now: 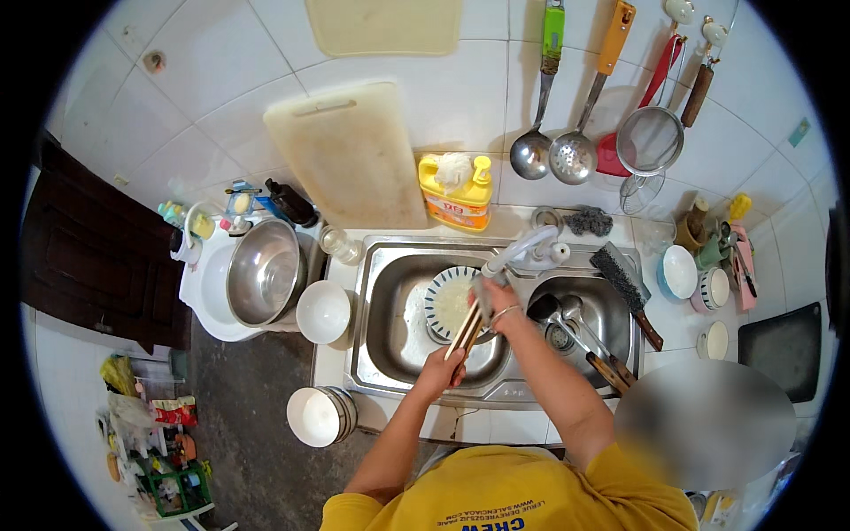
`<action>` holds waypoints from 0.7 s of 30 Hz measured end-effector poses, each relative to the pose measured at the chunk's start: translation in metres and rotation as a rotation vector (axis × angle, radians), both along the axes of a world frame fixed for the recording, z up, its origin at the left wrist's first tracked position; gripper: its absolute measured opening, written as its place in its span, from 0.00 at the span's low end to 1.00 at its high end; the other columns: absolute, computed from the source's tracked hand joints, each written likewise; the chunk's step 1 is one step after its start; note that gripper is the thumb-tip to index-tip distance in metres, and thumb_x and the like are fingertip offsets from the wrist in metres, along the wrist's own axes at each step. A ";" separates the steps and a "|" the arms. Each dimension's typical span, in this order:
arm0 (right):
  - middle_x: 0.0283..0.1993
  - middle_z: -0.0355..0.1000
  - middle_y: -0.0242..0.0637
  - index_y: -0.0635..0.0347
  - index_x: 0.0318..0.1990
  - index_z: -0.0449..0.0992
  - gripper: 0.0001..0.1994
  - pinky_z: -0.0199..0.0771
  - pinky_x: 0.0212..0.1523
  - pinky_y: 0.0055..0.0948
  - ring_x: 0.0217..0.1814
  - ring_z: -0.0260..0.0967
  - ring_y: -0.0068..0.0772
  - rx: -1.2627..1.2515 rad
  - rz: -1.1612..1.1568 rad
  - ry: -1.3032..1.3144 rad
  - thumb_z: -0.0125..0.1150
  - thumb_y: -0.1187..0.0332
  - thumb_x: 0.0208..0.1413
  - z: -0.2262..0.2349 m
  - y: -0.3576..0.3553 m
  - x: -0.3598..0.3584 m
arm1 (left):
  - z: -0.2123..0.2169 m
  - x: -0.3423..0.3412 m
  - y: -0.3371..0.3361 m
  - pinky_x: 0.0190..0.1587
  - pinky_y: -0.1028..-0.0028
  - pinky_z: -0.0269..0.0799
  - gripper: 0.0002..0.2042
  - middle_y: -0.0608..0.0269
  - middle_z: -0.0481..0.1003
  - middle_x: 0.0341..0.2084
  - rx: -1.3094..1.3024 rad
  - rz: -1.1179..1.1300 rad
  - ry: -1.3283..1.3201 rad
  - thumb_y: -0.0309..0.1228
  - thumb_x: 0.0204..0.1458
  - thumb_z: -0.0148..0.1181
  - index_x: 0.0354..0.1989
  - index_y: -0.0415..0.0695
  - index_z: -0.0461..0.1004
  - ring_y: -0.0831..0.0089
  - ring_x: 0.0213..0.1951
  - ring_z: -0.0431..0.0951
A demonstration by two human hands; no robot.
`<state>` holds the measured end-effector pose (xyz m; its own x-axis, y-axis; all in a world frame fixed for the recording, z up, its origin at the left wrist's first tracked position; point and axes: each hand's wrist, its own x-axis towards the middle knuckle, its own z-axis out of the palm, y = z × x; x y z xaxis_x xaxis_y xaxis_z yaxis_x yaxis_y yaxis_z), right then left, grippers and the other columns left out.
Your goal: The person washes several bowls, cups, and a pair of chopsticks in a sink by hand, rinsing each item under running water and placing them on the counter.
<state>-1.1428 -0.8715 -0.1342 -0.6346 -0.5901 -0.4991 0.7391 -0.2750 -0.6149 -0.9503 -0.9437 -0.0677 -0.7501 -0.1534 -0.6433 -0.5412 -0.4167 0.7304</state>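
My left hand (440, 372) is closed around the lower ends of a bundle of chopsticks (466, 329), held slanted over the left basin of the steel sink (381, 354). At their upper ends my right hand (503, 303) is closed on a greyish cloth or pad (482, 290), pressed against the chopsticks. Just above it is the white tap spout (518, 250). Beneath the hands, a bowl with dark stripes round its rim (434, 299) sits in the left basin with cloudy liquid inside. The chopsticks and my hands hide part of it.
Ladle-like utensils (574, 320) lie in the right basin. A cleaver (624, 288) rests at the sink's right edge. Left of the sink are a white bowl (323, 311), stacked bowls (317, 416) and a steel basin (264, 273). A yellow detergent jug (456, 196) stands behind.
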 end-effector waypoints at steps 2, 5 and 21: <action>0.25 0.70 0.41 0.68 0.32 0.69 0.14 0.71 0.25 0.31 0.23 0.69 0.35 -0.012 -0.129 -0.145 0.52 0.62 0.54 -0.005 0.001 -0.021 | 0.005 0.013 0.002 0.13 0.81 0.53 0.11 0.69 0.66 0.14 -0.033 -0.038 -0.056 0.40 0.56 0.45 0.33 0.45 0.66 0.82 0.12 0.61; 0.26 0.70 0.41 0.68 0.32 0.70 0.14 0.72 0.27 0.32 0.24 0.69 0.34 0.088 0.121 0.078 0.49 0.62 0.55 0.004 -0.006 -0.002 | 0.006 0.008 0.008 0.13 0.80 0.55 0.12 0.68 0.65 0.14 -0.079 0.041 0.011 0.39 0.56 0.45 0.28 0.44 0.64 0.81 0.12 0.61; 0.20 0.65 0.38 0.60 0.32 0.63 0.12 0.62 0.11 0.29 0.15 0.62 0.31 0.256 -0.363 -0.033 0.55 0.60 0.52 0.030 -0.009 -0.018 | 0.013 0.006 0.017 0.29 0.68 0.70 0.29 0.53 0.68 0.35 -1.265 -0.029 0.419 0.35 0.44 0.61 0.55 0.44 0.56 0.59 0.28 0.73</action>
